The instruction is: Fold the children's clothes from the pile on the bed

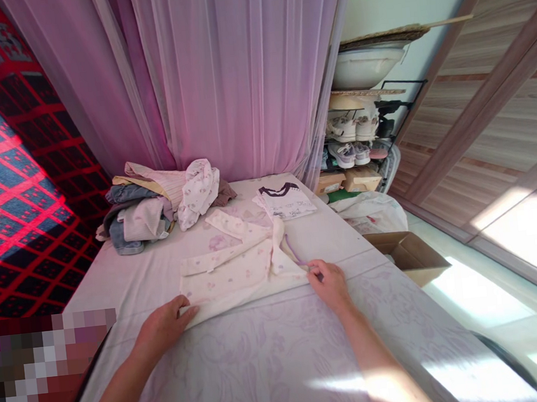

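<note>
A cream long-sleeved top [237,271] with small pastel prints lies flat on the bed, its near side folded over and one sleeve stretched toward the back. At its lower left corner, my left hand [168,320] pinches the edge of the cloth between thumb and fingers. On the other end, my right hand [327,281] grips the corner near the purple-trimmed opening, fingers closed on the fabric. Just beyond the top is a folded white shirt [290,202] with a dark collar.
A heap of clothes [154,206] sits at the bed's back left. Pink curtains [236,76] hang behind the bed [248,369]. To the right stand a shoe rack [348,141] topped by a white basin [364,66], and a cardboard box [409,256] on the floor. A wooden wardrobe [480,115] lines the right wall.
</note>
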Tool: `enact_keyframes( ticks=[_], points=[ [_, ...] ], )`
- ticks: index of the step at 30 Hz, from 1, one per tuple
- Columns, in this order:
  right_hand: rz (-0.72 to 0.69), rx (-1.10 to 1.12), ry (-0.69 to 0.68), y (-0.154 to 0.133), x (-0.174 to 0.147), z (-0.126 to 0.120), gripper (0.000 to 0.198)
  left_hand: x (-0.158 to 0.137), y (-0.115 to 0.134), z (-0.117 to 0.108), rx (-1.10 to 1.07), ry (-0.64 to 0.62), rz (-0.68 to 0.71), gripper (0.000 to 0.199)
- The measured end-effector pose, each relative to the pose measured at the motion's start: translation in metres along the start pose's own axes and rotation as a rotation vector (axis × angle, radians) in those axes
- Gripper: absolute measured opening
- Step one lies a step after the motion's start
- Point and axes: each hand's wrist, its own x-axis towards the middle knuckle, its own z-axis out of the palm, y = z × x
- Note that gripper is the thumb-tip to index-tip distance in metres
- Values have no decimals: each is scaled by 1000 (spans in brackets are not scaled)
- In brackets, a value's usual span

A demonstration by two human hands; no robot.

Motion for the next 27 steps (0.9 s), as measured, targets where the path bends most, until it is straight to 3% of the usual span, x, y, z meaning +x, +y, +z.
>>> enact_keyframes(
  ticks=[7,13,18,22,27],
  points=[
    [18,-76,5,-2,-1,1,21,-9,10,1,85,74,-91,39],
    [-82,-72,1,-7,-2,1,25,-8,14,2,63,157,-108,41],
    [-143,-77,-40,-20,12,5,26,-1,13,3,62,153,-105,39],
    [-101,-106,13,-22,19,11,27,1,12,3,63,144,-117,40],
    [-88,-177,-16,-18,14,16,20,0,12,1,63,124,-136,41]
  ],
)
